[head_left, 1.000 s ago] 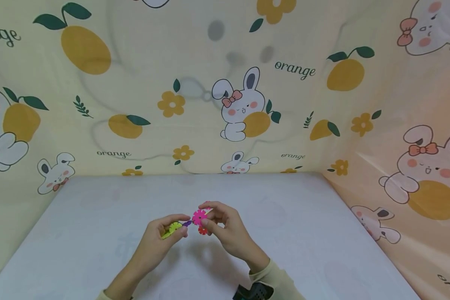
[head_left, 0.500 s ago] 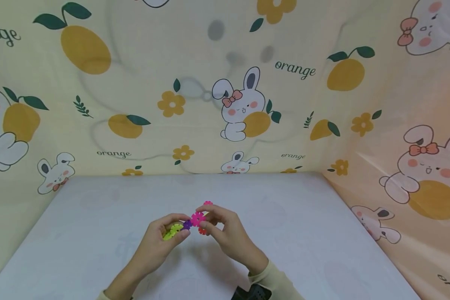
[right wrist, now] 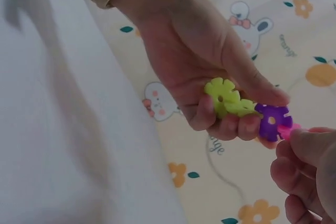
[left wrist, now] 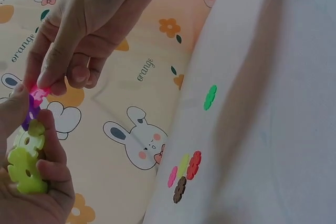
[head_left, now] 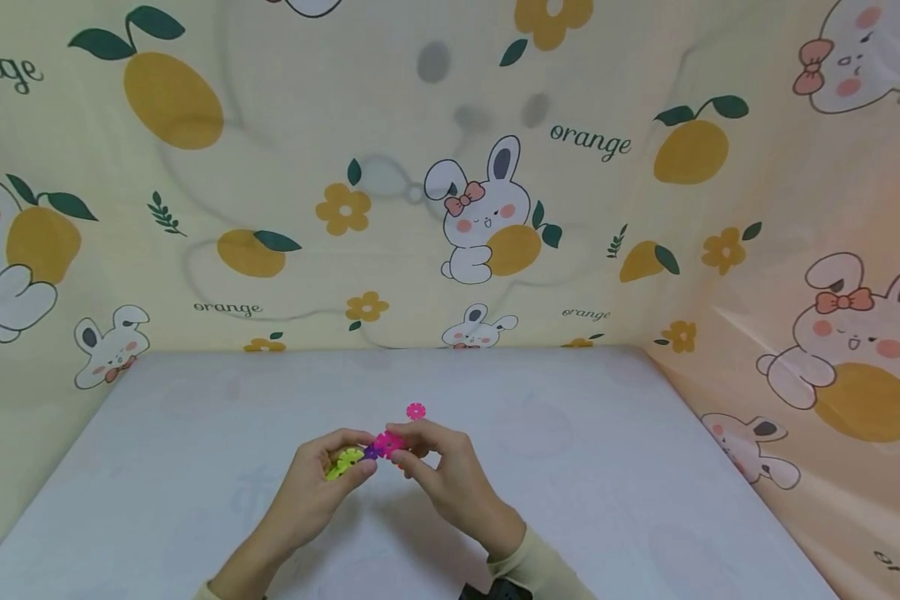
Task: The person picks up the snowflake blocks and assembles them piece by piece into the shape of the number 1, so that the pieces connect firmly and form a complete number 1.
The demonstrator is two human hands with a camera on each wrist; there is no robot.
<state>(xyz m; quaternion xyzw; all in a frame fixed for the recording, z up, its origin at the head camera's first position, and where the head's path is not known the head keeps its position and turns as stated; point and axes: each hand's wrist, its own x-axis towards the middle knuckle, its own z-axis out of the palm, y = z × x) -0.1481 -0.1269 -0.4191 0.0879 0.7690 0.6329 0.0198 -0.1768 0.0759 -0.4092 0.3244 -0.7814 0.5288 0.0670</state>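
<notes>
My left hand (head_left: 311, 487) grips a short chain of notched, flower-shaped plastic discs. Two yellow-green discs (right wrist: 223, 97) lie along its curled fingers, and a purple disc (right wrist: 273, 121) sticks out past the thumb tip. My right hand (head_left: 461, 479) pinches a bright pink disc (head_left: 388, 444) between thumb and fingertips. In both wrist views the pink disc's edge meets the purple one; how deep their slots engage is hidden by fingers. Both hands are raised above the white table (head_left: 570, 467).
On the table lie loose discs: a green one (left wrist: 210, 97), a red one (left wrist: 194, 165), a brown one (left wrist: 180, 190), a yellow one (left wrist: 183, 166) and a pink one (head_left: 416, 411). Behind the table hangs a printed rabbit-and-orange cloth (head_left: 390, 108).
My right hand has shifted slightly left with the pink disc, up against the purple one. The purple disc has turned a little. A loose pink disc behind the right hand now shows fully.
</notes>
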